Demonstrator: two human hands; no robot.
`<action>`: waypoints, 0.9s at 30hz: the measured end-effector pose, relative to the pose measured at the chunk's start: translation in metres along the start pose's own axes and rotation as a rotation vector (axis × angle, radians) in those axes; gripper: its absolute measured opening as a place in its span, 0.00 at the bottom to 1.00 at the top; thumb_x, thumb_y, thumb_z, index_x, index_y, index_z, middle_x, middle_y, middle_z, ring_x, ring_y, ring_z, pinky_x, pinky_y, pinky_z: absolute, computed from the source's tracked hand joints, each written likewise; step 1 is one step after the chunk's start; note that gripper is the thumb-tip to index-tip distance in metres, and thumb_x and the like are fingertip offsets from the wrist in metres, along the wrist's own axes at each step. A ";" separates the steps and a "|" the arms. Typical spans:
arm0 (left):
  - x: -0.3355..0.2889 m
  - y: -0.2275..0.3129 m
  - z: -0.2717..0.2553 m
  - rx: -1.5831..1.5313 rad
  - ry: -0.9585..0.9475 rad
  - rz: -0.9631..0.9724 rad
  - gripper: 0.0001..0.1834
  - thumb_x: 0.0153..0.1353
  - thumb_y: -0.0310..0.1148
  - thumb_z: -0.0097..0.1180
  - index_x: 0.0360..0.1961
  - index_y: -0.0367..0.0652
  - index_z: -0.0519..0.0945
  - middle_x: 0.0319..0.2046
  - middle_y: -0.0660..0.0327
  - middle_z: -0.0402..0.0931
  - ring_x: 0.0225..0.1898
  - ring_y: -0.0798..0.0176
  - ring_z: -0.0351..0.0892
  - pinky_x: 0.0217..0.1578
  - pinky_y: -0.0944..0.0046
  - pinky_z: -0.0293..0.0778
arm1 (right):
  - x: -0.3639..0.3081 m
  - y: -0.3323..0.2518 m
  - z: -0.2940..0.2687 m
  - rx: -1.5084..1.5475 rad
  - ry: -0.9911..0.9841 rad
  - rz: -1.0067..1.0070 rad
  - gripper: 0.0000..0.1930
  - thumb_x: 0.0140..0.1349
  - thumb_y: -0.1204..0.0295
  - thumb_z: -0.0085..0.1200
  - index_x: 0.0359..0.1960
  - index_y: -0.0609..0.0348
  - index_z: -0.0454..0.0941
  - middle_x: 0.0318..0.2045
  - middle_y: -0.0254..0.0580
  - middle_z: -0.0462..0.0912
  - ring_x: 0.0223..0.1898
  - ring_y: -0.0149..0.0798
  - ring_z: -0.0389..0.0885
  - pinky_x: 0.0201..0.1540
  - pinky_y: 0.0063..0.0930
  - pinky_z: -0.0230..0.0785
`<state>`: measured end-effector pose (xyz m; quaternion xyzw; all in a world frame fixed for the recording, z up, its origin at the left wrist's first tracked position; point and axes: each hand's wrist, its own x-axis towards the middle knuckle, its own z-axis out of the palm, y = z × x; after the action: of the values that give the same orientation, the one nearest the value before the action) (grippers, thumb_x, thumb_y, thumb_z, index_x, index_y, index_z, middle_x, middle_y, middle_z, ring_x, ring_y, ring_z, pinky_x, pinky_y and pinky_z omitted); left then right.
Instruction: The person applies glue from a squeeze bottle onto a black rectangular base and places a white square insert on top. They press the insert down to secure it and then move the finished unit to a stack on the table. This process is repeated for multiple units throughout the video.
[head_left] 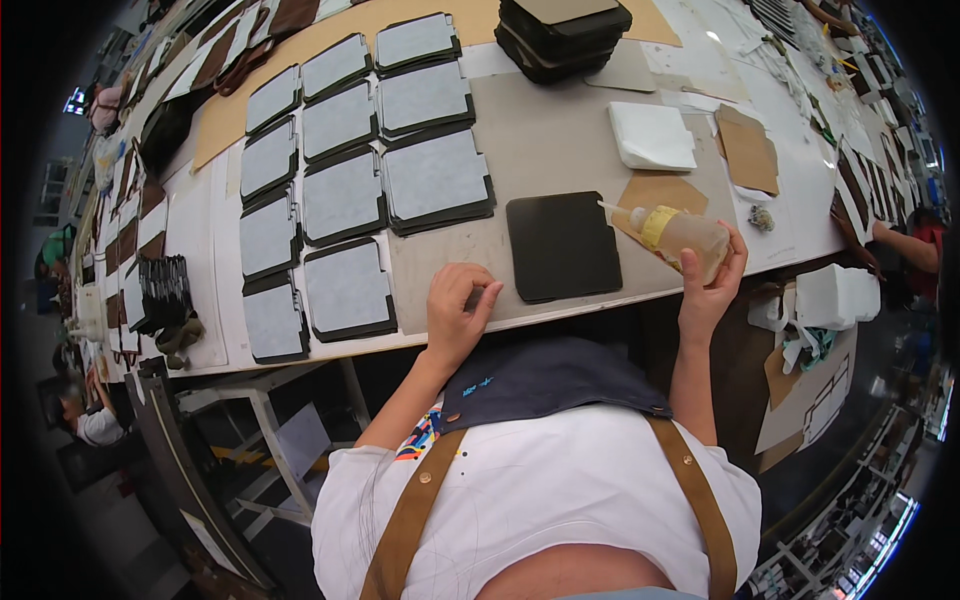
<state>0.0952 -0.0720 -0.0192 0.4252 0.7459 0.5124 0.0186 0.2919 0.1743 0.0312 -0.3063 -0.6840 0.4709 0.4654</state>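
Clamping bottle [688, 238] in right grip [722, 268] (left grip [458, 308] loosely apart); black panel [563, 247] between, grey-faced stacks [343, 197] crowding left.

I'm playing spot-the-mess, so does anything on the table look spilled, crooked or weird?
Nothing looks spilled. The oddest bit is a small scruffy clump on the table, right of the squeeze bottle: it's unlike the flat brown piece nearby, and too small to identify. The bottle is tipped sideways, but no puddle shows.
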 end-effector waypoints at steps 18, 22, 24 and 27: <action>0.000 0.000 -0.001 -0.037 0.022 -0.015 0.06 0.60 0.28 0.66 0.31 0.43 0.79 0.31 0.59 0.80 0.36 0.52 0.78 0.40 0.56 0.71 | -0.002 -0.002 0.005 -0.041 -0.026 -0.062 0.31 0.64 0.71 0.67 0.64 0.60 0.63 0.57 0.47 0.76 0.61 0.40 0.74 0.67 0.35 0.63; 0.000 0.000 -0.001 -0.034 0.021 -0.010 0.06 0.60 0.28 0.65 0.31 0.43 0.78 0.31 0.59 0.80 0.36 0.53 0.78 0.40 0.56 0.71 | -0.002 -0.003 0.006 -0.032 -0.037 -0.069 0.31 0.64 0.71 0.66 0.64 0.60 0.63 0.57 0.47 0.76 0.61 0.40 0.74 0.67 0.36 0.63; 0.001 0.001 -0.001 -0.036 0.019 -0.015 0.06 0.60 0.28 0.65 0.31 0.43 0.78 0.31 0.59 0.80 0.36 0.53 0.78 0.40 0.56 0.71 | -0.002 -0.004 0.007 -0.024 -0.042 -0.072 0.30 0.64 0.71 0.66 0.64 0.60 0.63 0.57 0.48 0.76 0.61 0.41 0.74 0.67 0.36 0.63; 0.001 0.001 -0.002 -0.035 0.018 -0.012 0.06 0.60 0.28 0.65 0.31 0.43 0.78 0.31 0.59 0.80 0.36 0.53 0.78 0.41 0.56 0.71 | -0.002 -0.004 0.006 -0.037 -0.049 -0.081 0.30 0.65 0.71 0.66 0.64 0.60 0.63 0.57 0.48 0.76 0.61 0.41 0.74 0.67 0.36 0.63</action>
<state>0.0946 -0.0724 -0.0171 0.4156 0.7395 0.5290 0.0227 0.2869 0.1688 0.0334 -0.2751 -0.7155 0.4464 0.4616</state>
